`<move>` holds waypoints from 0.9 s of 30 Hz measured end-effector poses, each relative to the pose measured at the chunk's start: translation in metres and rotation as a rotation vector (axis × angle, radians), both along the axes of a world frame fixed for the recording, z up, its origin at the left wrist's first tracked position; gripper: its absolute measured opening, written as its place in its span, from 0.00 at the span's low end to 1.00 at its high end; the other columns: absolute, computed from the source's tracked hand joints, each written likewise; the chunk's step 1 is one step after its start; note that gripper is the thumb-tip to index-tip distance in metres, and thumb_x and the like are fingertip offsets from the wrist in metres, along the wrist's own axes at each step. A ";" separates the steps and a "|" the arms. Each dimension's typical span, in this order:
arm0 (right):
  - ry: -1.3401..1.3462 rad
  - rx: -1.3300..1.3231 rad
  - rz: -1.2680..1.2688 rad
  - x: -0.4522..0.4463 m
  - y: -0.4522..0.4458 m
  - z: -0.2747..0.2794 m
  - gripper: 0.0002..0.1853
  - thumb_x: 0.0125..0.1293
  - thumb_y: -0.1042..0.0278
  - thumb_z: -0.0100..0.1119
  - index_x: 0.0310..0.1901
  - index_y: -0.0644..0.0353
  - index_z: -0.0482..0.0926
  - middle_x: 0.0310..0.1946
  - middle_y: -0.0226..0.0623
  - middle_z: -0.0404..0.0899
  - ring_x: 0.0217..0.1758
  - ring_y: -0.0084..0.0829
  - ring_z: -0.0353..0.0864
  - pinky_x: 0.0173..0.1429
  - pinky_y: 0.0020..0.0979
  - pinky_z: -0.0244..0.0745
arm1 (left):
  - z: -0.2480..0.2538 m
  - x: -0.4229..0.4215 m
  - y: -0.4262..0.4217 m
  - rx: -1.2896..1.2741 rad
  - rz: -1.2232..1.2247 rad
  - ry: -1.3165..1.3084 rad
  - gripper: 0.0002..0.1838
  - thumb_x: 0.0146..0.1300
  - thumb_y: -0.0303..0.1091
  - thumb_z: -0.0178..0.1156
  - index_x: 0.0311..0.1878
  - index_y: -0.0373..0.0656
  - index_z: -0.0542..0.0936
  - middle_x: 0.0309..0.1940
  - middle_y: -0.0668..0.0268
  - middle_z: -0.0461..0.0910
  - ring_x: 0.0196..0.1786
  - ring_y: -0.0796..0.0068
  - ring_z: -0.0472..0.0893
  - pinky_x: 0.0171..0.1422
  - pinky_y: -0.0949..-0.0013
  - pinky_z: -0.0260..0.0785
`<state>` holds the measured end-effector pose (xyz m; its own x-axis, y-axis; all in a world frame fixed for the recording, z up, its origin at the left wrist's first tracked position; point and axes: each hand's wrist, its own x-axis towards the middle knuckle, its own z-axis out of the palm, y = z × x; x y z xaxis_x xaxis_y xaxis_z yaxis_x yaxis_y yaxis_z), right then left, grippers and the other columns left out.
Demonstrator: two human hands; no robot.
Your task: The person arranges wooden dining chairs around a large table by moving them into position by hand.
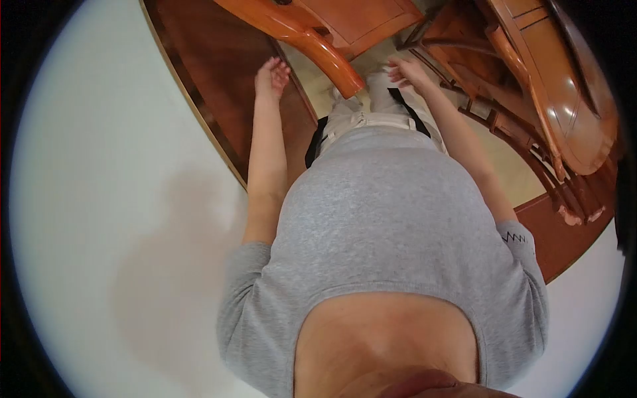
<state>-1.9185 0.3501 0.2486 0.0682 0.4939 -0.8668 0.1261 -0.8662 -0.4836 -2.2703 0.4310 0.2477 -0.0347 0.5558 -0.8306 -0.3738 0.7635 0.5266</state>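
Observation:
My left hand [272, 78] hangs at the upper left, with its fingers loosely curled and apart and nothing in it. At the upper right, my right hand [406, 71] is beside my trouser leg, its fingers spread and slightly bent, also holding nothing. Between the two hands is the glossy curved arm [332, 63] of a wooden chair; neither hand visibly grips it. My grey shirt [378, 212] and light trousers [385, 119] fill the centre.
A wooden seat or panel [371, 26] is at the top. More carved, polished wooden furniture [570, 99] stands on the right. A pale wall [99, 166] with a shadow lies to the left, beside a dark red-brown surface [212, 73]. Light floor [511, 166] shows at right.

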 end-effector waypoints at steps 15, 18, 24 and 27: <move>0.543 -0.283 -0.161 -0.105 0.077 0.022 0.22 0.64 0.43 0.46 0.34 0.55 0.78 0.25 0.36 0.78 0.26 0.31 0.76 0.28 0.30 0.66 | 0.075 0.062 0.098 0.736 0.322 -0.157 0.22 0.71 0.46 0.39 0.59 0.41 0.68 0.52 0.59 0.73 0.52 0.64 0.76 0.59 0.61 0.70; 0.456 -0.306 -0.170 -0.105 0.085 0.030 0.20 0.63 0.46 0.47 0.31 0.56 0.77 0.21 0.34 0.77 0.21 0.28 0.74 0.25 0.29 0.64 | 0.089 0.067 0.097 0.839 0.106 0.236 0.21 0.71 0.44 0.40 0.58 0.39 0.68 0.49 0.59 0.75 0.49 0.65 0.77 0.53 0.63 0.73; 0.637 -0.269 -0.304 -0.075 0.092 0.031 0.17 0.58 0.46 0.55 0.30 0.52 0.73 0.26 0.33 0.76 0.30 0.28 0.72 0.30 0.31 0.64 | 0.140 0.120 0.115 0.736 0.200 0.262 0.16 0.70 0.38 0.41 0.52 0.39 0.72 0.45 0.62 0.77 0.43 0.69 0.79 0.47 0.67 0.75; 0.560 -0.297 -0.388 -0.062 0.093 0.041 0.17 0.58 0.47 0.56 0.27 0.52 0.73 0.25 0.33 0.76 0.29 0.29 0.72 0.30 0.32 0.65 | 0.155 0.138 0.119 0.709 0.296 0.173 0.16 0.71 0.39 0.41 0.50 0.40 0.74 0.43 0.62 0.77 0.42 0.71 0.79 0.48 0.68 0.75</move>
